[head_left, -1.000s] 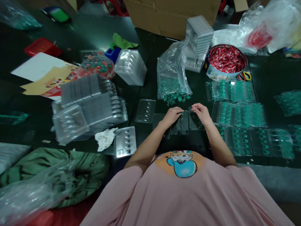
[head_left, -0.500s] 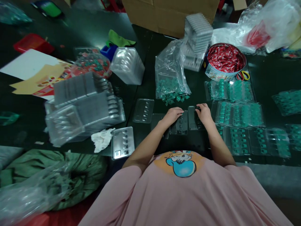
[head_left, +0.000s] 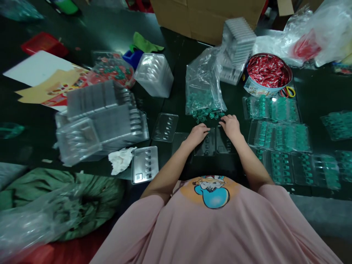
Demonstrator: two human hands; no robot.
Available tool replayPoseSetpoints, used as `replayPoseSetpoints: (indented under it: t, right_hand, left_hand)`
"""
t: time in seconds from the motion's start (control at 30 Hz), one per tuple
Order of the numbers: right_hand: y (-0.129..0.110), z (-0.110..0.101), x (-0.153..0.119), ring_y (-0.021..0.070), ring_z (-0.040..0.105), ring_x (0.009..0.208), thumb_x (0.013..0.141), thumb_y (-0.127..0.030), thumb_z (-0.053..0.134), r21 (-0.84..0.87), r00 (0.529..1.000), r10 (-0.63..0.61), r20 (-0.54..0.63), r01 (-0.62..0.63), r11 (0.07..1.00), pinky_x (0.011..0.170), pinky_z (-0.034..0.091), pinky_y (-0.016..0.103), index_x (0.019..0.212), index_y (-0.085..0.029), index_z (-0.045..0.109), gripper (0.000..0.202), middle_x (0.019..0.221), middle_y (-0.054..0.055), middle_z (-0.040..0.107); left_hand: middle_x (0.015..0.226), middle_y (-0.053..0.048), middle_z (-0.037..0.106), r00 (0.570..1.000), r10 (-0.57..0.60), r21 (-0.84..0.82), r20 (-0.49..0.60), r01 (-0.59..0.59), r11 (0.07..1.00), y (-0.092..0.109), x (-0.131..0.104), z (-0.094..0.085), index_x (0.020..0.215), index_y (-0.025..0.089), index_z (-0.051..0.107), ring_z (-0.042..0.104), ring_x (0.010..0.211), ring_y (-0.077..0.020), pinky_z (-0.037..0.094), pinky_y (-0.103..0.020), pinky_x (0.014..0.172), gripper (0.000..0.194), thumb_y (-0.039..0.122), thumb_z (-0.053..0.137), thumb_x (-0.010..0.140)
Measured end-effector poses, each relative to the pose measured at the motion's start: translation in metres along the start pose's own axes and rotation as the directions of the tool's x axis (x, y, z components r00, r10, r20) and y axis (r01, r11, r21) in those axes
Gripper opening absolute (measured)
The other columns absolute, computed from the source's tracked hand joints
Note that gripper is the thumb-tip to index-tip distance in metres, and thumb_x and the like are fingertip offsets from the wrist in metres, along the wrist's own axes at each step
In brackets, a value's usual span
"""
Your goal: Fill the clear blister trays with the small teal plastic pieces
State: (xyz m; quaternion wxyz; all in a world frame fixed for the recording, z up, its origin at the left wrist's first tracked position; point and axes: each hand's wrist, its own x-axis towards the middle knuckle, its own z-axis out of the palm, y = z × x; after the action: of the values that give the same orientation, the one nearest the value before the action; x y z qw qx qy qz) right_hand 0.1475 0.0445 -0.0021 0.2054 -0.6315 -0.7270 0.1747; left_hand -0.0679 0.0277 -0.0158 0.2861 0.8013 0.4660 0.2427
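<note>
My left hand (head_left: 197,134) is closed, thumb and fingertips together at the top of a clear plastic blister tray (head_left: 204,146) with a row of small cavities. What its fingertips hold, if anything, is too small to make out. My right hand (head_left: 231,127) is above a second clear blister tray (head_left: 224,145), thumb and index finger apart. Its fingertips reach the near edge of a pile of small green translucent plastic pieces (head_left: 202,116). These spill from the mouth of a clear plastic bag (head_left: 205,79). Another clear tray (head_left: 180,139) lies partly behind my left wrist.
Blister trays filled with green pieces (head_left: 283,135) lie in rows at right. Behind them stand a round tin of red wrapped packets (head_left: 266,71) and scissors (head_left: 288,91). Stacked clear trays (head_left: 101,113) rise at left, near a crumpled white tissue (head_left: 120,160). A cardboard box (head_left: 209,20) borders the back.
My right hand has moved from the top of the right tray up and left to the green pieces. My left hand stays at its tray. The whole view has shifted slightly.
</note>
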Motion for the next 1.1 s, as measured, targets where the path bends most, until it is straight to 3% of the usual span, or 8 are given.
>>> replayPoseSetpoints:
  t: [0.13, 0.27, 0.4, 0.53, 0.6, 0.7, 0.93, 1.1]
  right_hand:
    - [-0.013, 0.009, 0.024, 0.0323, 0.054, 0.104, 0.088, -0.02, 0.061, -0.001, 0.998, -0.056, -0.003, 0.056, 0.998, 0.093, 0.044, 0.048, 0.108, -0.017, 0.069, 0.021, 0.108, 0.018, 0.064]
    - [-0.013, 0.015, 0.026, 0.03, 0.056, 0.103, 0.085, -0.012, 0.059, -0.003, 1.0, -0.03, 0.009, 0.03, 1.0, 0.091, 0.046, 0.045, 0.103, -0.017, 0.067, 0.02, 0.108, 0.017, 0.064]
    - [-0.007, 0.012, 0.015, 0.0218, 0.059, 0.086, 0.08, -0.014, 0.062, 0.267, 1.0, 0.021, -0.022, -0.014, 0.964, 0.084, 0.047, 0.037, 0.093, -0.019, 0.064, 0.014, 0.091, 0.008, 0.064]
    - [-0.013, 0.01, 0.0, 0.0147, 0.058, 0.075, 0.076, -0.034, 0.068, 0.739, 0.994, 0.098, 0.055, -0.106, 0.666, 0.077, 0.048, 0.031, 0.092, -0.02, 0.063, 0.022, 0.08, 0.0, 0.062]
    - [-0.02, 0.01, -0.007, 0.0143, 0.06, 0.078, 0.073, -0.042, 0.071, 0.849, 0.99, 0.085, 0.113, -0.141, 0.509, 0.078, 0.048, 0.03, 0.094, -0.021, 0.064, 0.03, 0.082, 0.0, 0.064]
    - [-0.031, 0.01, -0.017, 0.0151, 0.061, 0.083, 0.069, -0.044, 0.074, 0.894, 0.985, 0.064, 0.162, -0.174, 0.413, 0.082, 0.049, 0.031, 0.093, -0.022, 0.065, 0.034, 0.086, 0.0, 0.067]
    - [-0.046, 0.017, -0.028, 0.0133, 0.061, 0.078, 0.068, -0.039, 0.075, 0.898, 0.979, 0.069, 0.193, -0.205, 0.389, 0.079, 0.049, 0.03, 0.088, -0.022, 0.061, 0.03, 0.08, -0.002, 0.064]
    - [-0.038, 0.007, -0.03, 0.0136, 0.063, 0.079, 0.071, -0.038, 0.073, 0.894, 0.98, 0.08, 0.18, -0.197, 0.402, 0.076, 0.049, 0.028, 0.092, -0.022, 0.063, 0.028, 0.084, 0.0, 0.069]
  left_hand:
    - [0.096, -0.008, 0.068, 1.0, -0.006, 0.019, 0.003, 0.006, 1.0, 0.007, -0.001, -0.005, 0.1, 0.019, 0.077, 0.066, 0.09, -0.0217, 0.053, -0.034, 0.087, 0.02, 0.021, 0.067, 0.083]
    - [0.101, -0.009, 0.069, 0.985, -0.051, -0.039, -0.166, 0.045, 0.998, 0.015, 0.001, -0.006, 0.104, 0.019, 0.076, 0.066, 0.093, -0.0213, 0.052, -0.034, 0.089, 0.023, 0.022, 0.066, 0.084]
    - [0.099, -0.008, 0.072, 0.953, -0.109, -0.241, -0.282, 0.039, 0.97, 0.021, 0.008, -0.003, 0.107, 0.019, 0.075, 0.066, 0.088, -0.0185, 0.053, -0.033, 0.085, 0.025, 0.02, 0.063, 0.086]
    - [0.105, -0.009, 0.073, 0.934, -0.225, -0.508, -0.276, 0.057, 0.86, 0.028, 0.014, 0.002, 0.11, 0.018, 0.074, 0.068, 0.091, -0.0189, 0.054, -0.033, 0.086, 0.029, 0.023, 0.066, 0.083]
    - [0.104, -0.009, 0.073, 0.937, -0.256, -0.593, -0.238, 0.069, 0.802, 0.03, 0.014, 0.001, 0.11, 0.017, 0.075, 0.068, 0.09, -0.0191, 0.054, -0.034, 0.086, 0.031, 0.025, 0.069, 0.08]
    - [0.099, -0.007, 0.073, 0.947, -0.243, -0.602, -0.209, 0.071, 0.795, 0.034, 0.008, -0.004, 0.107, 0.018, 0.076, 0.067, 0.084, -0.0177, 0.053, -0.032, 0.082, 0.031, 0.028, 0.072, 0.078]
    - [0.095, -0.006, 0.072, 0.956, -0.171, -0.459, -0.237, 0.045, 0.887, 0.034, -0.009, -0.013, 0.106, 0.02, 0.076, 0.065, 0.082, -0.0164, 0.051, -0.03, 0.077, 0.028, 0.023, 0.066, 0.08]
    - [0.091, -0.006, 0.071, 0.941, -0.232, -0.451, -0.246, 0.101, 0.887, 0.023, -0.019, -0.014, 0.106, 0.018, 0.076, 0.064, 0.077, -0.0152, 0.051, -0.029, 0.075, 0.029, 0.019, 0.062, 0.081]
